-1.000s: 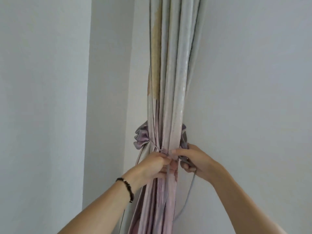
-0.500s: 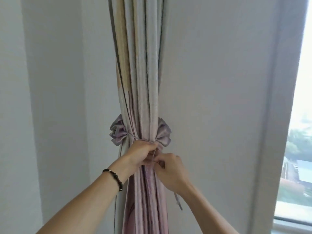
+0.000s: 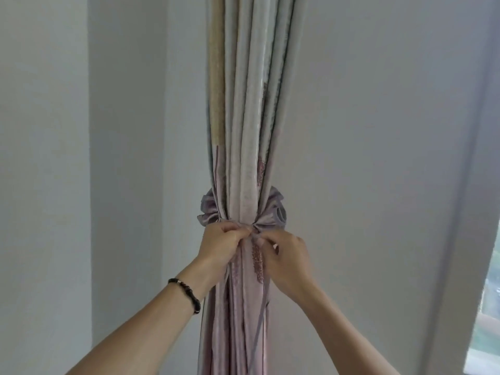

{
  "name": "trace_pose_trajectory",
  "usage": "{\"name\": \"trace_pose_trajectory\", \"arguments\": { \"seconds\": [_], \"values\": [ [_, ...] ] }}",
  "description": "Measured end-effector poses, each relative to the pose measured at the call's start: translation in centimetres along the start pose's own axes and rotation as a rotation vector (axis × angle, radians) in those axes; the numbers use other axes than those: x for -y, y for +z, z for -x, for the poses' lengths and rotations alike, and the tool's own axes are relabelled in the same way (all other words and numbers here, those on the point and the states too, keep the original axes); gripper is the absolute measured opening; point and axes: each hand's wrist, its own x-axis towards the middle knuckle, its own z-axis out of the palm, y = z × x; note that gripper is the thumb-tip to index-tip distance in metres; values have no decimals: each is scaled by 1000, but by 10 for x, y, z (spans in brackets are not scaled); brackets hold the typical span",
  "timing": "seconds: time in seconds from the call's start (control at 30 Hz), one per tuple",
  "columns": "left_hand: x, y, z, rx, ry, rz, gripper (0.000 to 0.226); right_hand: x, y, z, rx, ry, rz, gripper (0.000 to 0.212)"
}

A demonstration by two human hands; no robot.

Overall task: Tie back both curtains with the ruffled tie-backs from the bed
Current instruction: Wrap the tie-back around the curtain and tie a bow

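A gathered curtain (image 3: 249, 125), pale grey above and pink below, hangs in the room's corner. A lilac ruffled tie-back (image 3: 273, 209) wraps around it, with ruffles bulging on both sides. My left hand (image 3: 220, 247), with a dark bead bracelet on its wrist, pinches the tie-back's cord at the curtain's front. My right hand (image 3: 286, 255) pinches the cord right beside it, fingertips nearly touching. A thin grey cord end (image 3: 260, 320) dangles below my hands. The knot itself is hidden by my fingers.
White walls (image 3: 365, 131) flank the curtain on both sides. A window frame (image 3: 470, 185) runs down the right edge, with daylight at the lower right.
The view has swung back left, so less window shows. My hands have drawn closer together at the cord, and the tie-back sits tighter around the curtain.
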Motion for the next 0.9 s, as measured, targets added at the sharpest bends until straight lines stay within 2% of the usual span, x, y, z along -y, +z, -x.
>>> {"name": "trace_pose_trajectory", "arguments": {
  "seconds": [0.07,0.17,0.3,0.43,0.5,0.67,0.77,0.83,0.9],
  "values": [
    [2,-7,2,-83,17,114,17,10,-1,-9,-6,-129,47,18],
    [2,-21,6,-51,-2,131,26,23,2,-22,11,-238,10,17],
    [-7,-48,16,22,102,34,25,37,10,-42,122,-153,-183,21],
    [-12,-65,26,-51,243,26,10,53,16,-60,318,-115,-150,26],
    [-13,-72,26,-88,315,-4,14,61,18,-64,404,-93,-192,30],
    [-24,-86,28,15,464,-284,11,72,16,-70,554,-45,-265,33],
    [-30,-93,21,9,555,-609,6,74,14,-74,594,-22,-238,31],
    [-35,-95,16,37,549,-838,15,74,13,-73,604,-26,-223,21],
    [-41,-93,13,61,469,-918,23,70,14,-71,561,-2,-278,10]
  ]
}}
